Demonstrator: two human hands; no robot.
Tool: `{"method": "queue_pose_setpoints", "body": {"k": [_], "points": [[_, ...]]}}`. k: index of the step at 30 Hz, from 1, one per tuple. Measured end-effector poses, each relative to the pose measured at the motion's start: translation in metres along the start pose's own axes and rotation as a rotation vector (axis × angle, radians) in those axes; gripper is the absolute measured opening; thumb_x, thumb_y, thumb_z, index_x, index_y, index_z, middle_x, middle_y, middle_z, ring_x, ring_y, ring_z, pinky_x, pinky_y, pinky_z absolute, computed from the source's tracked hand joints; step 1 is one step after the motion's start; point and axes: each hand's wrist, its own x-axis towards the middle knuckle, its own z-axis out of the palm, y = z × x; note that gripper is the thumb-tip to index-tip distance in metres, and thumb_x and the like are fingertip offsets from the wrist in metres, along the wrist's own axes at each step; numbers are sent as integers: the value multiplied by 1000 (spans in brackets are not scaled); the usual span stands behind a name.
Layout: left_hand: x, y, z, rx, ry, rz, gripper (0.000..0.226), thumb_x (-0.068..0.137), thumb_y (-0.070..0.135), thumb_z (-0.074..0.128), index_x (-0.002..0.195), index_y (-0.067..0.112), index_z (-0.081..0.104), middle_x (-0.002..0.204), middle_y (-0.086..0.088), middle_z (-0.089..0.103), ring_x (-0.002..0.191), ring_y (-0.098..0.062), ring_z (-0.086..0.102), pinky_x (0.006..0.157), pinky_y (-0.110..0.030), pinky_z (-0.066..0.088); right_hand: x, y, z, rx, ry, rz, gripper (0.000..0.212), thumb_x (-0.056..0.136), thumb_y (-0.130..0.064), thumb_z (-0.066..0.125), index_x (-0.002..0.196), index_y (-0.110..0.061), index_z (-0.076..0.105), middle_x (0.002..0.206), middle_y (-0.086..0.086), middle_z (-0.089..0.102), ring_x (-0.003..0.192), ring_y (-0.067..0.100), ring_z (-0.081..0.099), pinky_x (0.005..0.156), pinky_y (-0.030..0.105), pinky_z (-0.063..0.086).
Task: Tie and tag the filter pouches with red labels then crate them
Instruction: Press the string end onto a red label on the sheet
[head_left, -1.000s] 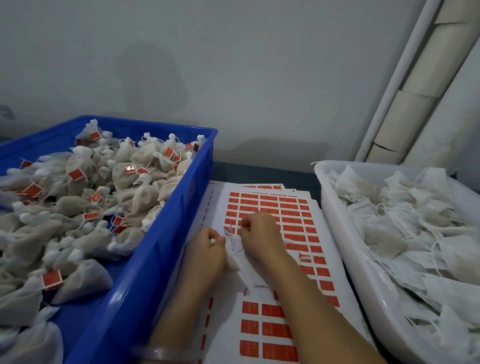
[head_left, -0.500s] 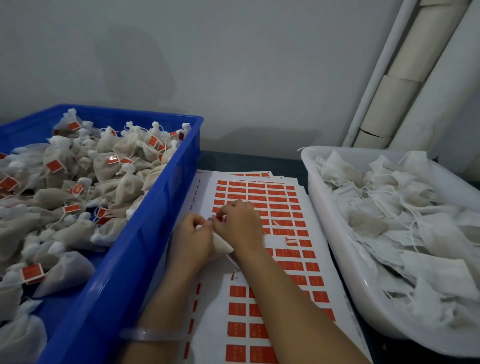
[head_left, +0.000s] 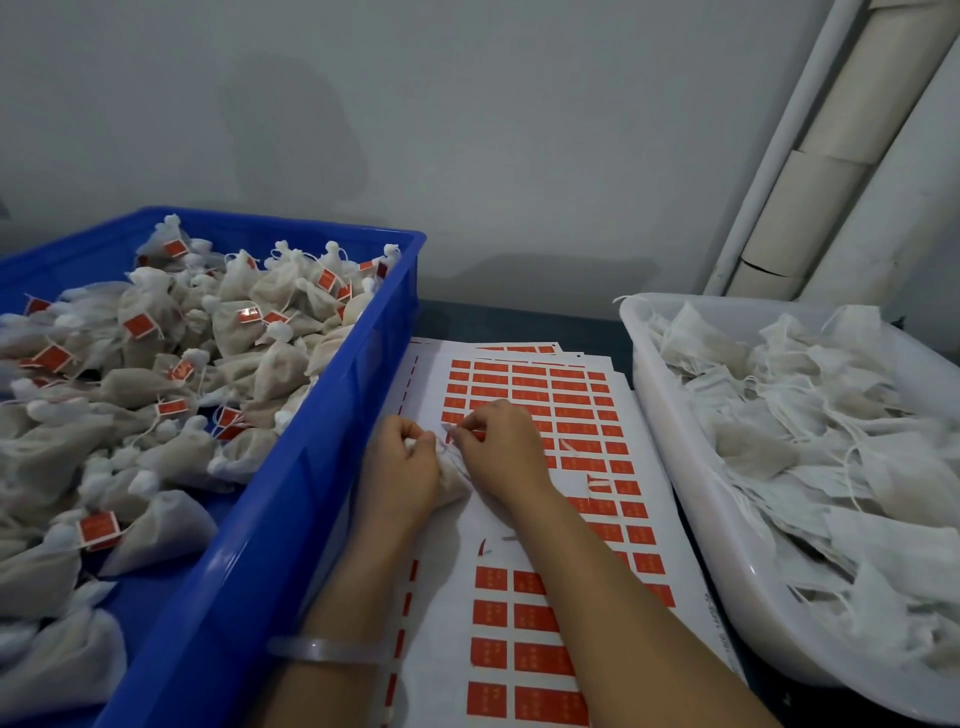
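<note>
My left hand (head_left: 405, 467) grips the gathered neck of a white filter pouch (head_left: 453, 480) that lies on the sheet of red labels (head_left: 535, 618). My right hand (head_left: 501, 449) is close beside it, its fingertips pinching the pouch's string near the neck. Most of the pouch is hidden between the two hands. Left of my hands stands the blue crate (head_left: 291, 519), holding several tied pouches with red tags (head_left: 140, 325). On the right, the white tub (head_left: 691, 488) holds several untied pouches (head_left: 810, 447) with loose strings.
More label sheets lie stacked under the top one, which has bare patches where labels have been peeled off. A grey wall rises behind the table, with white pipes (head_left: 810, 156) at the back right. A pale bangle (head_left: 327, 649) is on my left wrist.
My hands have drawn closer together over the pouch on the label sheet. The view has shifted, so the crate and tub sit a little differently in frame.
</note>
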Motion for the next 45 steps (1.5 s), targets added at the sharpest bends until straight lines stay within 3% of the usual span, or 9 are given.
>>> {"method": "queue_pose_setpoints", "body": {"k": [6, 15, 19, 22, 29, 33, 38, 42, 45], "points": [[3, -5, 2, 28, -5, 13, 4, 94, 19, 49, 93, 17, 51, 82, 6, 51, 73, -5, 50, 60, -16, 39, -4, 2, 2, -27, 38, -23, 24, 89, -38, 58, 102, -22, 70, 106, -6, 64, 92, 11, 53, 88, 32, 50], [4, 1, 10, 75, -48, 30, 14, 95, 24, 50, 104, 14, 52, 102, -4, 58, 96, -20, 58, 89, -39, 50, -4, 1, 0, -16, 31, -8, 21, 92, -34, 54, 102, -19, 65, 105, -4, 60, 91, 9, 49, 88, 28, 46], [9, 4, 7, 85, -70, 77, 15, 95, 15, 48, 103, 3, 52, 85, -4, 54, 93, -32, 58, 74, -30, 42, -3, 3, 0, 19, 16, -6, 17, 90, -31, 58, 99, -19, 66, 103, -5, 60, 90, 9, 50, 88, 27, 47], [15, 6, 4, 148, -69, 44, 14, 93, 8, 47, 103, 1, 53, 89, -13, 59, 94, -34, 59, 70, -29, 39, -2, 4, 1, 16, 7, -7, 15, 89, -31, 59, 97, -20, 66, 102, -6, 60, 89, 9, 50, 86, 25, 46], [17, 6, 2, 252, -167, 53, 37, 77, 19, 73, 108, 13, 54, 104, 0, 56, 97, -17, 56, 85, -24, 45, 1, 6, 2, -17, -15, -11, 17, 92, -34, 53, 101, -22, 61, 104, -8, 56, 90, 8, 47, 86, 25, 44], [16, 3, 3, 166, -146, 55, 36, 84, 10, 64, 118, 11, 54, 120, -6, 58, 105, -19, 56, 93, -28, 45, 2, 6, 3, 7, -19, 0, 16, 93, -32, 51, 101, -21, 60, 105, -6, 58, 91, 9, 49, 88, 29, 46], [23, 1, 7, 373, -210, 84, 64, 73, 25, 77, 131, 20, 48, 131, -3, 52, 113, -20, 55, 100, -34, 46, 3, 6, -1, 75, -34, 25, 18, 94, -26, 51, 106, -18, 62, 109, -3, 60, 95, 10, 52, 89, 27, 47], [24, 2, 8, 434, -205, 109, 63, 72, 31, 78, 128, 22, 52, 130, -1, 51, 110, -17, 55, 98, -28, 45, 1, 7, -6, 100, -74, 23, 20, 93, -15, 52, 109, -17, 63, 116, -1, 59, 100, 12, 53, 92, 25, 45], [22, 2, 6, 377, -202, 115, 57, 76, 29, 75, 127, 20, 51, 128, -3, 52, 111, -18, 55, 99, -31, 45, -2, 8, -8, 70, -119, -38, 18, 89, -21, 57, 104, -18, 68, 114, -3, 61, 100, 12, 53, 95, 31, 48]]}}
